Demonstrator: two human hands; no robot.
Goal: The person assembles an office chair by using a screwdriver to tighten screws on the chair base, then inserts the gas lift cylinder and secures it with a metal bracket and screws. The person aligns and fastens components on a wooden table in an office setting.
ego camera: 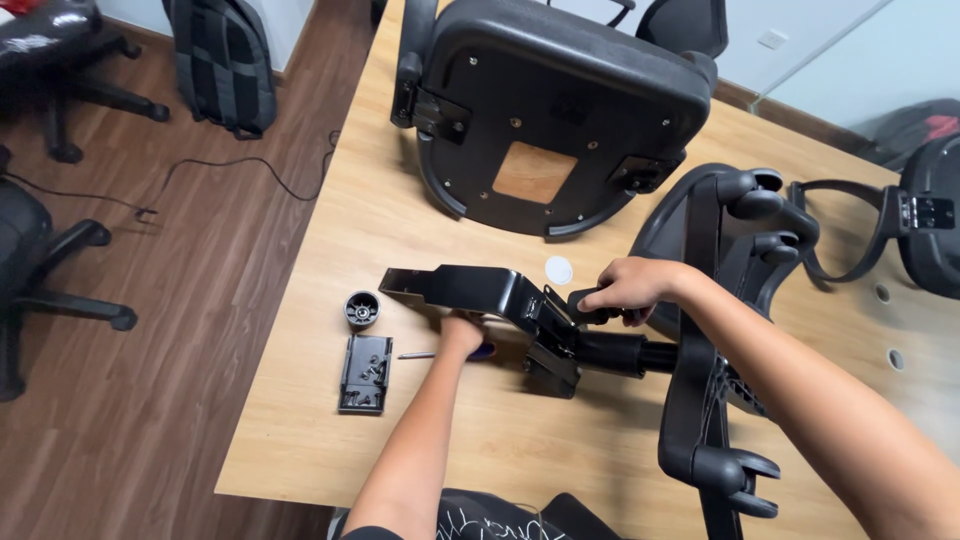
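Observation:
On the wooden table lies a black metal chair mechanism plate, joined to a black gas cylinder. My right hand grips the black lever handle at the plate's right end. My left hand reaches under the plate and closes on a screwdriver with a thin shaft and a dark blue handle. A chair seat lies upside down at the far side of the table, its underside showing a bare wooden square.
A black caster and a small black tray of screws sit left of the plate. A wheeled chair base lies on the right. A white round disc, a backpack and other chairs surround the table.

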